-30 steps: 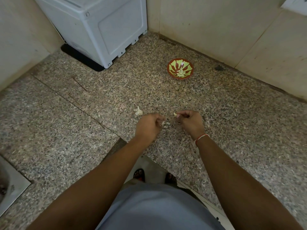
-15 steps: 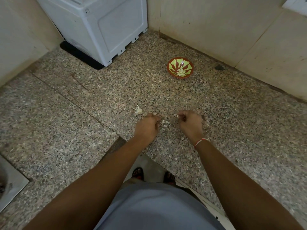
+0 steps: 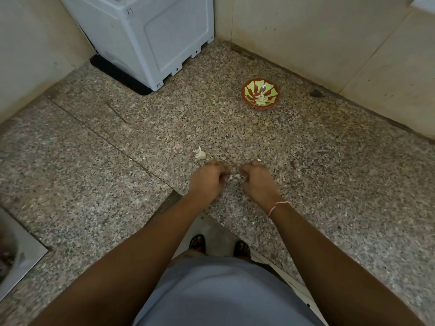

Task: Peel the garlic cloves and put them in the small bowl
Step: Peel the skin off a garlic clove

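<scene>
Garlic cloves [image 3: 260, 100], pale and already peeled, lay heaped in the small bowl [image 3: 244, 95], which stood on the speckled stone counter [image 3: 329, 175] well beyond the hands, close to the back wall. Compared with half a second before, the two hands had drawn nearer together, and the gap between their knuckles had almost closed. A pale clove [image 3: 258, 160] peeped out at the top of the right hand [image 3: 257, 178], whose fingers were curled round it; most of it was hidden. The left hand [image 3: 208, 178] was fisted too, fingers bent inward, but what it held I could not tell. Small whitish bits of garlic skin [image 3: 234, 177] showed between the fists, too small to make out clearly. An unpeeled garlic piece [image 3: 200, 153] lay on the counter just beyond the left hand, far nearer than the bowl. Both forearms reached forward, wrists bent down, a red-and-white thread [image 3: 277, 205] on the right wrist.
</scene>
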